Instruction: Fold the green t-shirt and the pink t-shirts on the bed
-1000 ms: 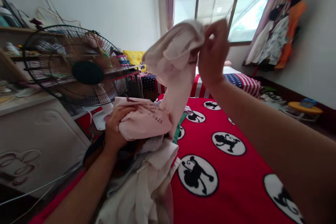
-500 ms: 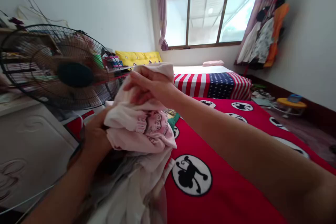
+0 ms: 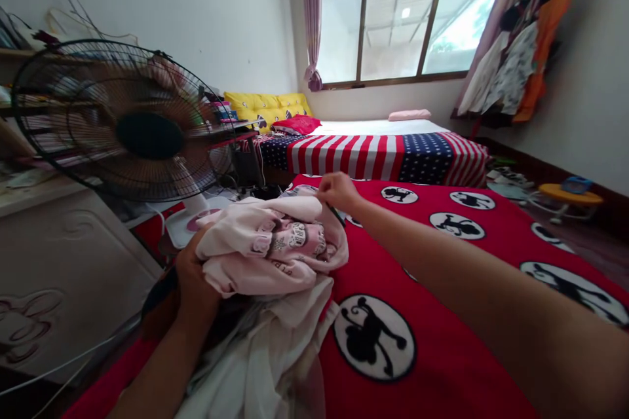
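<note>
A pale pink garment (image 3: 275, 242) with a dark printed pattern is bunched up in front of me; I cannot tell its exact kind. My left hand (image 3: 194, 272) grips its left side, with the fingers mostly hidden behind the folds. At its upper right edge, my right hand (image 3: 339, 190) is closed in a pinch on the fabric. White sheer cloth (image 3: 260, 357) hangs or lies just below the pink bundle. Under all this spreads a red cover (image 3: 442, 347) with black monkey figures in white ovals.
A large black fan (image 3: 147, 134) stands close on the left, beside a white cabinet (image 3: 69, 275). Behind are a bed with a striped, starred cover (image 3: 344, 154) and a yellow cushion (image 3: 268, 105). A yellow stool (image 3: 570, 196) stands at the right; clothes (image 3: 515, 72) hang by the window.
My right hand has come down and to the right from above the garment to its upper right edge. The raised part of the fabric has dropped into the bundle. My left hand keeps its grip.
</note>
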`<state>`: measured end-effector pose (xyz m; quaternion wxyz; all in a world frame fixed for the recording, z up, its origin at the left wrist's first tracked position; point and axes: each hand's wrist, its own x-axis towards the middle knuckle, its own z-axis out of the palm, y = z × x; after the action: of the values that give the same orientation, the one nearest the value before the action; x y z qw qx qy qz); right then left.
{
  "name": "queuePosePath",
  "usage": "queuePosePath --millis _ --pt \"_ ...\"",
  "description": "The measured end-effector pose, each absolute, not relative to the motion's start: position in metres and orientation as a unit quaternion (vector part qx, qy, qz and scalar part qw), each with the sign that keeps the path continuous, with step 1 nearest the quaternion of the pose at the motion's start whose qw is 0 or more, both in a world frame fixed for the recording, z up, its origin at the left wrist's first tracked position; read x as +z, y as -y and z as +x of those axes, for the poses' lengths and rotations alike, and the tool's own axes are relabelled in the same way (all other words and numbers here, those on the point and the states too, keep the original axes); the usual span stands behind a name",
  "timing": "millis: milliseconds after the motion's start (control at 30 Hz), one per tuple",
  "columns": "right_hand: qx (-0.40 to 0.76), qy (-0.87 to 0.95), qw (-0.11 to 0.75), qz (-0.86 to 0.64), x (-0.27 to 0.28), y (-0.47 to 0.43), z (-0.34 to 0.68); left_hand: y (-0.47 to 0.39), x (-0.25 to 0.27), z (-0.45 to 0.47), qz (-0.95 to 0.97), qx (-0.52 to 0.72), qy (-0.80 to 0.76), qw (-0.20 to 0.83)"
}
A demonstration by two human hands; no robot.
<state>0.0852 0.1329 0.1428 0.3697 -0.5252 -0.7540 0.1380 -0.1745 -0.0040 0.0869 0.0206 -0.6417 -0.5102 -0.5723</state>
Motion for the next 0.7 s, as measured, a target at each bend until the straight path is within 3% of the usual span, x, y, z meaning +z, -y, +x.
queuePosePath --millis 67,100,167,367,500,700 --pt "0.095 0.748 0.434 -0.493 0.186 -0.137 0.087 0.006 0.087 -0.173 -0.635 -0.603 0.48 0.05" --pt "0.052 0.734 0.511 -0.444 0.201 -0.137 0.09 0.008 0.087 -0.172 -0.631 -0.615 0.469 0.063" --pt "0.028 0.717 0.563 -0.409 0.212 -0.132 0.098 0.012 0.089 -0.167 -0.614 -0.642 0.453 0.08" --pt "0.108 0.751 0.395 -0.518 0.171 -0.115 0.118 0.02 0.096 -0.156 -0.647 -0.626 0.424 0.096" --pt "0.013 0.706 0.52 -0.481 0.194 -0.128 0.107 0.022 0.102 -0.149 -0.692 -0.585 0.412 0.095" --pt "-0.022 0.688 0.484 -0.54 0.233 -0.152 0.118 0.023 0.1 -0.146 -0.702 -0.573 0.393 0.154"
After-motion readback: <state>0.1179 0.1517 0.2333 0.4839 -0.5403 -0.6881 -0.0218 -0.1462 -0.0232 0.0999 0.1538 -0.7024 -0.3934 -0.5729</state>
